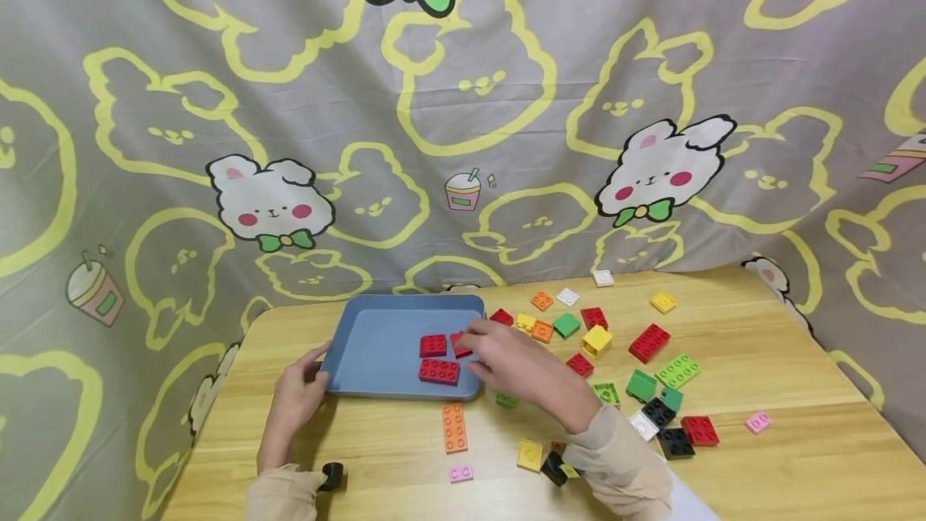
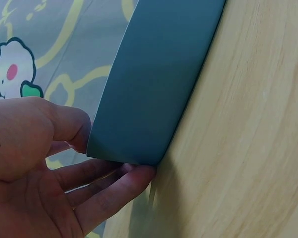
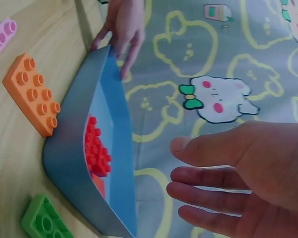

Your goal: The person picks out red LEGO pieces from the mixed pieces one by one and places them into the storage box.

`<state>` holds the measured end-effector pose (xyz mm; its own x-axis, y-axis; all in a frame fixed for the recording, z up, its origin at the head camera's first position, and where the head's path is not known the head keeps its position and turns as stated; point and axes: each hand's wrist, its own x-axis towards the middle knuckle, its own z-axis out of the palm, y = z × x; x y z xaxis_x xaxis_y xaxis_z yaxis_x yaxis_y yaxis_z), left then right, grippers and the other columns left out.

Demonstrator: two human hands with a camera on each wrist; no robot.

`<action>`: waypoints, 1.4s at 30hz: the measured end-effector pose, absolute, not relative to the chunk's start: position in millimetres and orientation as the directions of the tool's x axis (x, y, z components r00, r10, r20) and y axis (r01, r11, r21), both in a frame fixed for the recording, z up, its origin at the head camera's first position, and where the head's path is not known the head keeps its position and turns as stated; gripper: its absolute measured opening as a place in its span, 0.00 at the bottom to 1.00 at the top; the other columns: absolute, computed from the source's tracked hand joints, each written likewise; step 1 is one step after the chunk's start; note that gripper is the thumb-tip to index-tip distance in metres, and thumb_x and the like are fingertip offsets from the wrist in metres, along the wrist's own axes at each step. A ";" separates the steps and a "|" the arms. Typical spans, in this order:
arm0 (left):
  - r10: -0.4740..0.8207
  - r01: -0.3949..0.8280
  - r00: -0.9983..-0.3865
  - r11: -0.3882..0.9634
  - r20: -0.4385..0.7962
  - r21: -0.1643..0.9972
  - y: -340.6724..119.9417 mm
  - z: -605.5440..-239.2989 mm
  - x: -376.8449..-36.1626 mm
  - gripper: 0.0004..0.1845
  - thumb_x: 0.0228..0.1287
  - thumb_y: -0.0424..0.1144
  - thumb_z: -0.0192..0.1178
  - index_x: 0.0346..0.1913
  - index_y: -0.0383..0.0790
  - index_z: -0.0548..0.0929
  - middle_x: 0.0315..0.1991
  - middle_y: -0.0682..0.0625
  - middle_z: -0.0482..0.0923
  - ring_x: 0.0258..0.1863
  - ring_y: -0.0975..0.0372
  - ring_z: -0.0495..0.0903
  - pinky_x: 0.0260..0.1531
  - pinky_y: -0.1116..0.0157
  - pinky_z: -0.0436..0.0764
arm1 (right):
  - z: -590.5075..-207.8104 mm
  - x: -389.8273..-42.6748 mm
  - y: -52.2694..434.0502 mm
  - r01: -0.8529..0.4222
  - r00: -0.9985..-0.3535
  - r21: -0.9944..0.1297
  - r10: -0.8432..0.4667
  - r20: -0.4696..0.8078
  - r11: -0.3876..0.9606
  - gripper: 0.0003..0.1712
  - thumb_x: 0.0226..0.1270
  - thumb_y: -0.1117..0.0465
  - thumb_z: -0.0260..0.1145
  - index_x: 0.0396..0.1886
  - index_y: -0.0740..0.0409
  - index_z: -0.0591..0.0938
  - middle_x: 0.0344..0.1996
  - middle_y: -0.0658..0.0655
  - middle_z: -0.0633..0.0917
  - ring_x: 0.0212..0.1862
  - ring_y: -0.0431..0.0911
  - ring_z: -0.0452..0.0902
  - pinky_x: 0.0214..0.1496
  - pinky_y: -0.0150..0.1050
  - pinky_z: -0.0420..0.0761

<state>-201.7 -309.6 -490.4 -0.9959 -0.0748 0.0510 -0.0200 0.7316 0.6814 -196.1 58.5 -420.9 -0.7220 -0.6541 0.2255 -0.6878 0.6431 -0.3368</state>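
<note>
The blue tray [image 1: 376, 344] rests on the table, with three red bricks in its right half: a small one [image 1: 433, 346], a longer one [image 1: 439, 371] and one partly behind my fingers [image 1: 460, 342]. My left hand [image 1: 298, 392] holds the tray's left side near the front corner. In the left wrist view, the fingers [image 2: 121, 191] bend against the tray's end wall [image 2: 154, 84]. Over the tray's right rim is my right hand [image 1: 506, 360]. The right wrist view shows its thumb and fingers stretched out, with nothing between them.
Several loose bricks in mixed colours lie right of the tray, among them a yellow one [image 1: 596, 341] and a lime one [image 1: 678, 371]. An orange brick [image 1: 454, 428] and a pink one [image 1: 460, 473] lie in front. A patterned curtain [image 1: 463, 119] hangs behind the table.
</note>
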 end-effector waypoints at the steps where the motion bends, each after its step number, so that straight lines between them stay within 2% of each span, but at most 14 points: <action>1: -0.075 -0.021 -0.996 0.732 0.050 0.682 -309.7 -490.5 -201.6 0.29 0.68 0.26 0.51 0.72 0.33 0.74 0.52 0.28 0.83 0.47 0.47 0.82 0.37 0.66 0.78 | -420.1 -192.8 62.0 -0.679 -0.730 -0.347 -0.646 0.223 0.647 0.13 0.68 0.63 0.72 0.52 0.56 0.88 0.46 0.53 0.83 0.43 0.43 0.79 0.43 0.32 0.82; 7: -0.070 -0.019 -0.996 0.729 0.047 0.685 -310.4 -489.4 -202.1 0.28 0.69 0.26 0.51 0.72 0.33 0.73 0.53 0.28 0.82 0.48 0.46 0.83 0.38 0.65 0.79 | -419.4 -176.0 82.0 -0.650 -0.753 -0.398 -0.618 0.225 0.647 0.16 0.69 0.60 0.72 0.55 0.56 0.87 0.50 0.53 0.83 0.49 0.44 0.81 0.48 0.37 0.84; 13: -0.068 -0.017 -0.997 0.714 0.046 0.700 -308.1 -490.7 -202.7 0.28 0.69 0.25 0.51 0.72 0.33 0.74 0.53 0.27 0.82 0.48 0.45 0.83 0.36 0.67 0.79 | -428.2 -167.6 110.5 -0.608 -0.790 -0.409 -0.570 0.226 0.680 0.16 0.69 0.61 0.72 0.55 0.54 0.87 0.51 0.51 0.84 0.49 0.44 0.81 0.50 0.41 0.84; 22: -0.073 -0.007 -0.995 0.703 0.063 0.711 -304.0 -491.1 -205.4 0.28 0.68 0.24 0.52 0.71 0.33 0.75 0.51 0.28 0.83 0.45 0.47 0.83 0.33 0.68 0.79 | -433.3 -155.6 142.9 -0.585 -0.811 -0.404 -0.523 0.262 0.704 0.16 0.67 0.60 0.73 0.54 0.53 0.87 0.55 0.55 0.85 0.56 0.50 0.82 0.54 0.47 0.84; 30: -0.086 -0.036 -0.996 0.700 0.034 0.714 -305.1 -491.9 -204.5 0.28 0.69 0.26 0.50 0.72 0.34 0.74 0.53 0.28 0.82 0.48 0.45 0.83 0.35 0.68 0.79 | -424.5 -155.7 166.6 -0.477 -0.875 -0.471 -0.452 0.175 0.742 0.15 0.65 0.64 0.74 0.51 0.57 0.88 0.50 0.54 0.86 0.48 0.49 0.84 0.48 0.44 0.85; 37: -0.087 -0.047 -0.996 0.699 0.019 0.714 -306.4 -491.1 -203.6 0.29 0.69 0.25 0.50 0.73 0.34 0.73 0.54 0.27 0.81 0.47 0.46 0.82 0.33 0.69 0.79 | -430.8 -158.8 180.2 -0.435 -0.899 -0.467 -0.403 0.172 0.770 0.16 0.63 0.68 0.74 0.51 0.58 0.88 0.51 0.57 0.86 0.52 0.54 0.84 0.50 0.49 0.84; 42: -0.089 -0.049 -0.996 0.704 0.020 0.708 -307.3 -490.1 -203.0 0.28 0.69 0.26 0.50 0.73 0.34 0.73 0.53 0.28 0.82 0.46 0.47 0.82 0.33 0.69 0.78 | -448.7 -170.9 178.1 -0.441 -0.896 -0.467 -0.406 0.178 0.767 0.14 0.63 0.68 0.74 0.49 0.60 0.88 0.49 0.58 0.85 0.51 0.53 0.83 0.50 0.48 0.84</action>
<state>-203.0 -307.3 -490.1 -0.9958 -0.0892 0.0204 -0.0486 0.7044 0.7082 -170.9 178.1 -448.7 -0.8961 -0.4065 0.1782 -0.4406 0.7666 -0.4671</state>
